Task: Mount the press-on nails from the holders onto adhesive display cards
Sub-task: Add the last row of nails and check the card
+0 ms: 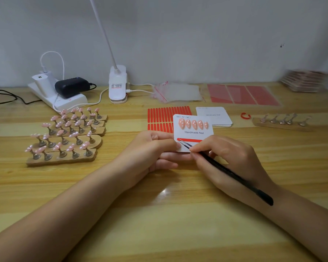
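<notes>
My left hand [151, 150] holds a white display card [193, 132] by its lower left edge. The card reads "Handmade Nail" and carries a row of several pink nails [193, 124] on top and a red adhesive strip [189, 140] below. My right hand [225, 159] pinches black tweezers [231, 173], whose tips touch the left end of that red strip. At the left, several wooden holders [64, 137] carry pink nails on metal stands.
A sheet of red adhesive strips [163, 116] and a stack of blank cards [214, 116] lie behind the held card. A holder with bare stands [282, 121], red sheets [242, 95], clear bags [176, 91], a clip lamp [117, 84] and a power strip [59, 97] line the back.
</notes>
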